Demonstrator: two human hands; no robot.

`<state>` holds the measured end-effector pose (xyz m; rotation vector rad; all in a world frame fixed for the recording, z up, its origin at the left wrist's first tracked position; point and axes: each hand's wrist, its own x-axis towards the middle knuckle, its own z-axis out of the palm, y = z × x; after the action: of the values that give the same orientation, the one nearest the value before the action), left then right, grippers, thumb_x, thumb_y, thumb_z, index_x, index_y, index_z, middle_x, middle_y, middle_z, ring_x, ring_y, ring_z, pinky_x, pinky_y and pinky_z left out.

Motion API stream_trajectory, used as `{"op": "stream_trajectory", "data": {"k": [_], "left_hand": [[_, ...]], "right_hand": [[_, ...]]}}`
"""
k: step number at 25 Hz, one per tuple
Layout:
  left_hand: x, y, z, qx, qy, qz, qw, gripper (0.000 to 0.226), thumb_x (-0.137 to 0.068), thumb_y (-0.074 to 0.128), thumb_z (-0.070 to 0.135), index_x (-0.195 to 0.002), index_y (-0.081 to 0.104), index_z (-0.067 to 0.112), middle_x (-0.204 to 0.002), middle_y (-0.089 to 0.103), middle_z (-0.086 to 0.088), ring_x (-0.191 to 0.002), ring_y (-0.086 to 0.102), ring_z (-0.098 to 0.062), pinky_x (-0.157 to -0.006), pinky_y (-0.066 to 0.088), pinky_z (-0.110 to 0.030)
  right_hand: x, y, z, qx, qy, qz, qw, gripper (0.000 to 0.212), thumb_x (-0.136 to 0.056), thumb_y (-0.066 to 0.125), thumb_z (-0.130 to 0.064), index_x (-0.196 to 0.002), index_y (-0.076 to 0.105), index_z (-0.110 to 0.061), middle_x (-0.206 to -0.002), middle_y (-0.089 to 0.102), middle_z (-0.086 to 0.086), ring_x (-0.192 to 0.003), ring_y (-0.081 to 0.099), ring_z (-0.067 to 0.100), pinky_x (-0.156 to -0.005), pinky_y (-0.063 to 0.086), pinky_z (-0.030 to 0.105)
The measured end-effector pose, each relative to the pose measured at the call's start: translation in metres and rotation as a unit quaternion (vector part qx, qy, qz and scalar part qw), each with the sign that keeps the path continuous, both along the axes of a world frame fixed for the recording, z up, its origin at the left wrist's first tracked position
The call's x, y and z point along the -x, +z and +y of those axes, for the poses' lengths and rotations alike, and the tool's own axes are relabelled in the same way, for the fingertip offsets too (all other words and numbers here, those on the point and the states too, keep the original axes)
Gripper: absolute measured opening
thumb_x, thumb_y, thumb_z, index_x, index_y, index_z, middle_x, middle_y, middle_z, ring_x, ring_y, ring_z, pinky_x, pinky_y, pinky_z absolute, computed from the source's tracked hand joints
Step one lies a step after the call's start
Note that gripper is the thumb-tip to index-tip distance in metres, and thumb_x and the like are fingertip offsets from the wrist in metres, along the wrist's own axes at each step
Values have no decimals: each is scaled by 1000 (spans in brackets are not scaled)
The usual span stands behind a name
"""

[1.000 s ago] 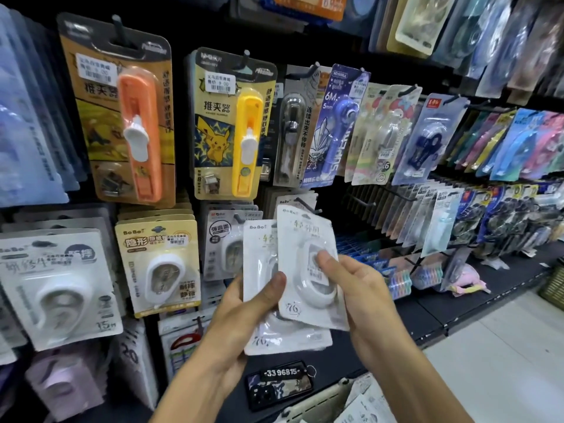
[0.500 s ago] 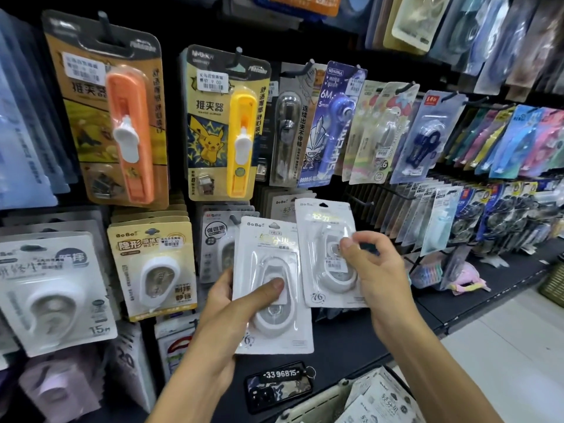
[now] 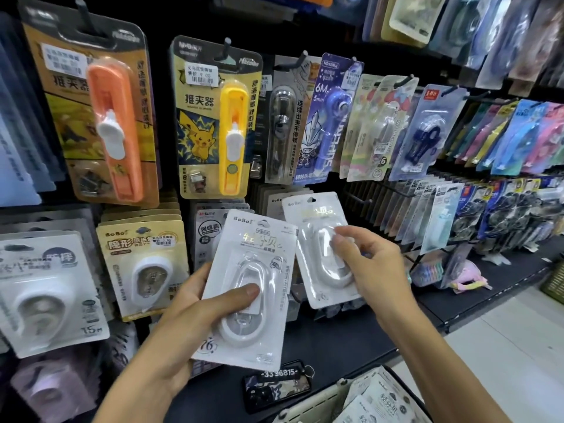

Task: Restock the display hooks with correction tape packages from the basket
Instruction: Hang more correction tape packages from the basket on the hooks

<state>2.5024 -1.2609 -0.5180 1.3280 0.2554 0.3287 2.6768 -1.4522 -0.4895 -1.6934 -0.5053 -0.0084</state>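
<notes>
Risk 1: right hand (image 3: 370,271) pinches the upper package (image 3: 320,248) by its blister only, fingertips (image 3: 341,236) in front, thumb not visible. A glossy blister could slip from such a light pinch while its hang hole is being lined up with a hook; the card would drop to the shelf (image 3: 351,340) at 6 o'clock.

Risk 2: the target hook is hidden behind the card. A blind approach could miss the slot or bend the card top.

Risk 3: left hand (image 3: 189,312) holds the lower package (image 3: 247,288) tilted, with its top toward 1 o'clock and its upper right edge just beside the other card. The 2 cards could snag as the right one moves.

Pose: left hand is clamped, thumb across the blister front, fingers behind the card, forearm entering from 7 o'clock. Right hand has curled fingers closed on the blister, forearm entering from 5 o'clock.

Stock: more packages lie in the basket (image 3: 308,401) at 5 o'clock, near the bottom edge.
</notes>
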Motion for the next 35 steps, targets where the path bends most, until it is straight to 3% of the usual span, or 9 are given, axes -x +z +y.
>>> {"op": "stream_trajectory", "data": {"k": [4,8,16,20,22,25,27,30,35], "left_hand": [[-2,0,-3,-4,6,-3,1000,60,-60,86,25,-118,70,22,-106,79,-10,-89,78,-32,-68,63,-36],[5,4,4,2,-20,-18,1000,62,-50,89,32,-110,75,26,-107,79,-12,-90,78,-33,-65,61,-32],[2,6,3,18,-1,-50,999,45,-59,85,21,-103,77,23,-104,78,-16,-82,78,-32,-60,60,-31],[1,4,5,39,37,-68,996,44,-59,82,25,-102,79,24,-104,79,-14,-82,78,-31,-59,61,-34],[-2,2,2,40,52,-66,996,47,-60,82,24,-107,77,24,-105,79,-12,-83,78,-30,-59,61,-32],[-8,2,-3,29,63,-60,996,59,-61,85,23,-118,71,21,-107,79,-8,-89,78,-27,-63,62,-29],[-11,5,-5,13,73,-66,995,70,-55,91,29,-121,68,23,-109,79,-5,-94,78,-25,-67,62,-28],[-18,6,-6,-6,98,-74,992,74,-50,93,41,-118,67,27,-107,80,2,-93,78,-19,-65,60,-22],[-18,7,-16,21,73,-54,996,84,-48,92,65,-121,65,34,-113,78,3,-99,77,-22,-71,63,-36]], "right_hand": [[1,3,-3,-11,3,31,999,29,-87,71,-24,-107,74,-44,-109,71,-22,-83,64,-6,-59,44,9],[1,-4,-21,-21,-3,65,998,35,-86,68,-17,-103,75,-47,-98,73,-26,-91,64,0,-70,42,22],[6,-1,-9,-16,0,61,998,33,-86,64,-14,-103,77,-40,-97,74,-26,-82,64,-13,-71,44,22],[4,-8,-2,-1,29,60,998,35,-88,64,-14,-106,75,-43,-106,72,-26,-92,61,-17,-65,46,7],[-2,-5,15,66,74,58,993,40,-95,61,-14,-125,67,-40,-133,61,-17,-110,57,-11,-83,45,9],[-4,-3,32,256,52,-25,965,42,-102,55,-26,-143,53,-33,-163,26,-4,-142,36,18,-113,36,41],[16,-7,35,206,35,-105,972,34,-99,54,-42,-131,63,-33,-153,43,-4,-134,46,16,-105,43,41],[55,-18,32,-9,195,39,980,37,-82,71,-55,-108,75,-30,-111,72,-3,-93,70,16,-76,57,28],[56,-25,22,-63,132,84,986,6,-90,73,-15,-94,75,-20,-91,76,0,-78,69,19,-64,56,29]]}}
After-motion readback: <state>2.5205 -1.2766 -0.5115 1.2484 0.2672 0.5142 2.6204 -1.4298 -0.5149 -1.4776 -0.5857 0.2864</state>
